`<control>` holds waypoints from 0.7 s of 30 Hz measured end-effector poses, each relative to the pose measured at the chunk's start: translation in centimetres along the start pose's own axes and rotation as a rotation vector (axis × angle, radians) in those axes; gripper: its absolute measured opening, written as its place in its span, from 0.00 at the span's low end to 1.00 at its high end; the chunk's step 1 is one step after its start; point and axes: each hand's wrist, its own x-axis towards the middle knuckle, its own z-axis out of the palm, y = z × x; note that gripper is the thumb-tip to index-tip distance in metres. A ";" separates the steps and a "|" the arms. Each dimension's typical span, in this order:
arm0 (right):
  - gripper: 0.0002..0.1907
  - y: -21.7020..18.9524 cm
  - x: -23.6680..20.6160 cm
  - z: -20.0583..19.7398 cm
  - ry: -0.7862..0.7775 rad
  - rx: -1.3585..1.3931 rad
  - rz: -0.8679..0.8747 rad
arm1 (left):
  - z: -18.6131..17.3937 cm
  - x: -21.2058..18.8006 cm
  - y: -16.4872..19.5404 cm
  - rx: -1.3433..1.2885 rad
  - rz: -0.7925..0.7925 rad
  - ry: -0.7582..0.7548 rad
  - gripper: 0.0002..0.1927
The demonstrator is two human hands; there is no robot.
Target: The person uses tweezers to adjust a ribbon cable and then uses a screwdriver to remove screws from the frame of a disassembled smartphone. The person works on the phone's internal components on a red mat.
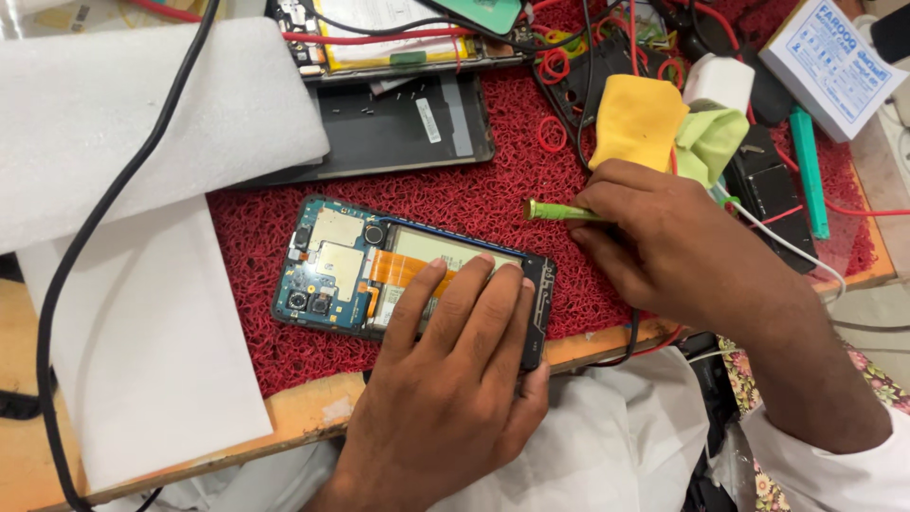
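An opened phone (332, 265) lies on a red mat (531, 161), its blue circuit board, orange flex cable and battery exposed. My left hand (455, 379) rests flat on the phone's right half, fingers spread over the battery and thumb at the lower edge. My right hand (664, 246) sits just right of the phone and grips a green tool (559, 211), whose tip points left above the phone's upper right corner.
A dark back cover (398, 123) and another opened device (398, 38) lie behind the phone. White foam sheets (114, 114) cover the left. Yellow and green cloths (654, 118), red and black wires, a white box (834, 66) and a teal tool (809, 171) crowd the right.
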 end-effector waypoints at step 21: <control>0.27 -2.1 -0.4 1.4 0.636 0.538 0.399 | 1.5 1.7 3.2 0.032 -0.034 0.042 0.27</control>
